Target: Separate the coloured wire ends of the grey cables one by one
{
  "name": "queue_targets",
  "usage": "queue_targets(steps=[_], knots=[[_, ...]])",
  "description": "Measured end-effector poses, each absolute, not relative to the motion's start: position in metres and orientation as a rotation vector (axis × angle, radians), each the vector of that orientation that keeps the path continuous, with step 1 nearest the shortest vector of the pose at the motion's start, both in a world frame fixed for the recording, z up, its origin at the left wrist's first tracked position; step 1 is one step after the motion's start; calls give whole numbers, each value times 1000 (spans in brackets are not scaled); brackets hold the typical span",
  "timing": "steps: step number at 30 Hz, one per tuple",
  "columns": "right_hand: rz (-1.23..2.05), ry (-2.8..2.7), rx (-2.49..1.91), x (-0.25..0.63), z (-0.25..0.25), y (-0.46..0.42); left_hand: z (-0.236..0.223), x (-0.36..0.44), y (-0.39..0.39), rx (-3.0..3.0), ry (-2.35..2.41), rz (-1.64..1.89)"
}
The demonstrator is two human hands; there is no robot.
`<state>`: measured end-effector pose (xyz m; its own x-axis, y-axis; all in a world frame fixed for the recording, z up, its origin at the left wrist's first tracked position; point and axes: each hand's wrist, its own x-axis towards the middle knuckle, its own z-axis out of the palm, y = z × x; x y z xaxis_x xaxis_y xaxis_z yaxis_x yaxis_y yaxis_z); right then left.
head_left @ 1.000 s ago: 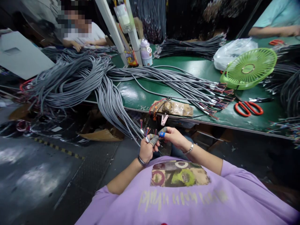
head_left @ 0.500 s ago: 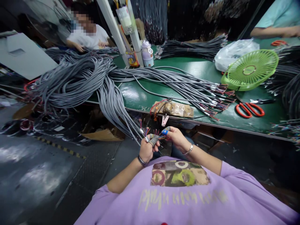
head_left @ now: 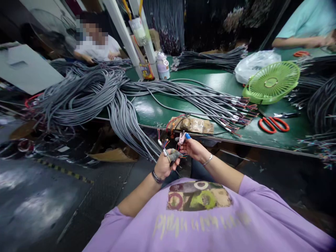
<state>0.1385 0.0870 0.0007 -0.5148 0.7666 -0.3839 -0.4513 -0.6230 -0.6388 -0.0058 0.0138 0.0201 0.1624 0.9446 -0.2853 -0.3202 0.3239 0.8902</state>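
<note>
My left hand point(head_left: 165, 163) is closed round the end of a grey cable, its thumb in a grey finger cover. Thin coloured wires point(head_left: 183, 155) fan out past the thumb toward my right hand. More stripped cable ends point(head_left: 166, 142) with white sleeves stand just beyond the left hand. At the table's front edge, my right hand point(head_left: 194, 149) pinches a pink clothes peg point(head_left: 181, 138) between its blue-wrapped thumb and a grey-covered finger. The peg sits below a taped piece of board point(head_left: 193, 125) with wires on it.
Grey cables point(head_left: 86, 91) are heaped on the green table point(head_left: 212, 78) and hang over its edge. Orange-handled scissors point(head_left: 273, 124), a green fan point(head_left: 273, 83), a plastic bag point(head_left: 256, 66) and a bottle point(head_left: 163, 65) stand or lie farther back. Two people sit across the table.
My right hand has drawn away from the coloured wires and moved up to the pink clothes peg. The left hand has kept its hold on the cable. The view has shifted slightly.
</note>
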Motion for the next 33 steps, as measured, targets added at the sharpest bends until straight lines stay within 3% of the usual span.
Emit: queue_targets(steps=[19,28,33], knots=[[2068,-373,-813,124,10,87,6,0,34,771,977,966],[2212,-476,-764,138,13,83,18,2,20,849,1035,1016],[2085,-559,-761,136,11,83,22,4,15,850,1034,1065]])
